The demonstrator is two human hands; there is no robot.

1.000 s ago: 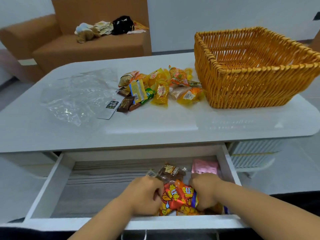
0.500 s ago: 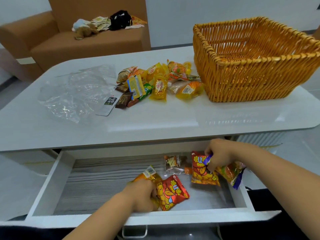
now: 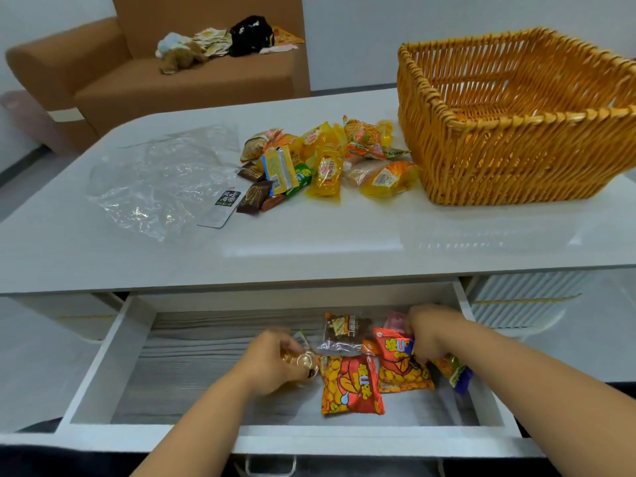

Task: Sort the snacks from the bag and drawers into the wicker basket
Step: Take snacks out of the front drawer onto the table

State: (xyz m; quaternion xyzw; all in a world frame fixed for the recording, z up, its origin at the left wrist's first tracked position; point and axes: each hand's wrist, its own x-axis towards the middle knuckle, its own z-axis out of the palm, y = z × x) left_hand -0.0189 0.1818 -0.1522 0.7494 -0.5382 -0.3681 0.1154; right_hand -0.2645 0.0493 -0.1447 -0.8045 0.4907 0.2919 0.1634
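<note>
The white drawer (image 3: 113,356) under the table is pulled open. Inside it my left hand (image 3: 275,363) grips a golden-yellow snack packet (image 3: 304,363). My right hand (image 3: 426,335) holds a red-orange puff packet (image 3: 395,363) and a green and purple packet (image 3: 454,373). Between the hands a second red-orange packet (image 3: 351,383) lies flat on the drawer floor. Behind it sit a clear packet of brown snacks (image 3: 344,332) and a pink packet (image 3: 395,320). The wicker basket (image 3: 516,160) stands on the table at the far right, and I see nothing inside it.
A pile of yellow, orange and brown snacks (image 3: 327,160) lies on the white table (image 3: 309,242) just left of the basket. A crumpled clear plastic bag (image 3: 161,180) lies further left. A brown sofa (image 3: 172,84) with clutter stands behind the table.
My right hand has come back down into the drawer's right rear with its packets. The red-orange packet by my left hand now lies free on the drawer floor.
</note>
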